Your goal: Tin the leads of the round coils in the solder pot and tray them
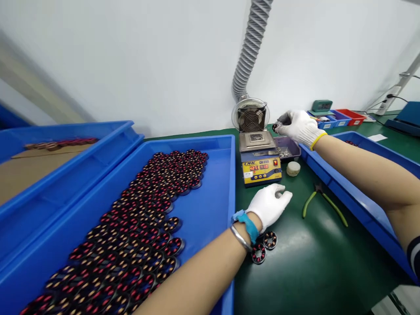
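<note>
Room over benchtop (305,267), pliers (318,188) beyond

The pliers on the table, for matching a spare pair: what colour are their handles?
The pliers' handles are yellowish green, showing best in the head view.

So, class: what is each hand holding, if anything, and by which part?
The right hand pinches a stator ring, apparently by its edge; the left hand holds nothing visible.
</note>
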Motion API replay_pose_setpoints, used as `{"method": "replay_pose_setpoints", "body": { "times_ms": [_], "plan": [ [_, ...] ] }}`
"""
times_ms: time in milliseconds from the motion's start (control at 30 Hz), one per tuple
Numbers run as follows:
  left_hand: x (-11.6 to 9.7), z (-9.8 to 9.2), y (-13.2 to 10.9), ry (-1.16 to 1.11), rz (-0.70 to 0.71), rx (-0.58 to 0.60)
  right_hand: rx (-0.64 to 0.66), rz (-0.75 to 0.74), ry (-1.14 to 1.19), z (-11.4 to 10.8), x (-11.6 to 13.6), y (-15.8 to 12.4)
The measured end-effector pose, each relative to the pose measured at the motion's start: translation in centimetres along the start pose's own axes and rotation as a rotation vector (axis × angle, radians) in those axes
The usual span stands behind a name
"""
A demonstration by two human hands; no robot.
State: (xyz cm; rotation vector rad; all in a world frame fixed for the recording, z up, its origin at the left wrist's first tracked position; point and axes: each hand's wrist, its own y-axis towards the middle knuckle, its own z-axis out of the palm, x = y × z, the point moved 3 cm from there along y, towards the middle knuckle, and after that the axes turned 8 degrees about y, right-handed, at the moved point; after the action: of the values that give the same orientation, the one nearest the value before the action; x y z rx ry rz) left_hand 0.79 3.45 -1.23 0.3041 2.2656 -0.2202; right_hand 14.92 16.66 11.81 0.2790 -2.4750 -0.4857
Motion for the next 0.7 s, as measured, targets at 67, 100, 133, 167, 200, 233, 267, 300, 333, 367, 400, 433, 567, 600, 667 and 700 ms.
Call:
{"method": "replay_pose_setpoints", "body": {
  "times_ms": [67,100,133,167,200,233,267,300,333,367,400,433,567,600,667,700],
  "plan": [
    [-0.3,-0.1,-0.2,0.094,0.006,0.064,0.082,0.106,0.171,-1.6,-1.6,-2.2],
    [-0.5,-0.2,-0.4,0.142,0.011,0.101,0.118,0.162,0.259,-2.3,-2.5,-3.4],
    [-0.7,-0.2,-0.5,0.189,0.016,0.137,0.144,0.213,0.352,-3.0,-3.4,-4.8],
    [-0.8,-0.3,-0.6,0.259,0.016,0.180,0.157,0.257,0.445,-3.7,-4.4,-6.1],
    [-1.0,-0.3,-0.8,0.338,0.018,0.221,0.166,0.293,0.523,-4.5,-5.4,-7.5],
    [-1.3,-0.3,-1.0,0.421,0.029,0.254,0.175,0.323,0.585,-5.4,-6.5,-8.9],
    [-1.5,-0.3,-1.2,0.505,0.055,0.283,0.178,0.351,0.629,-6.4,-7.7,-10.3],
    [-1.8,-0.3,-1.4,0.590,0.091,0.296,0.177,0.379,0.650,-7.5,-9.0,-11.7],
    [-2.0,-0.3,-1.7,0.673,0.128,0.309,0.169,0.410,0.645,-8.8,-10.4,-13.1],
    [-2.1,-0.3,-2.0,0.750,0.162,0.330,0.155,0.444,0.609,-10.3,-11.9,-14.4],
    [-2.1,-0.3,-2.2,0.815,0.181,0.356,0.144,0.476,0.531,-11.9,-13.5,-15.8],
    [-1.9,-0.3,-2.3,0.867,0.187,0.383,0.135,0.507,0.405,-13.7,-15.1,-17.1],
    [-1.0,-0.7,-1.9,0.924,0.155,0.397,0.183,0.639,-0.345,-20.4,-20.4,-22.2],
    [-0.8,-0.7,-1.6,0.905,0.149,0.393,0.237,0.678,-0.482,-21.5,-21.4,-23.4],
    [-0.4,-0.6,-1.1,0.863,0.132,0.397,0.395,0.765,-0.641,-22.7,-23.0,-25.7],
    [-0.3,-0.5,-0.9,0.847,0.124,0.398,0.474,0.803,-0.677,-22.8,-23.6,-26.8]
  ]
}}
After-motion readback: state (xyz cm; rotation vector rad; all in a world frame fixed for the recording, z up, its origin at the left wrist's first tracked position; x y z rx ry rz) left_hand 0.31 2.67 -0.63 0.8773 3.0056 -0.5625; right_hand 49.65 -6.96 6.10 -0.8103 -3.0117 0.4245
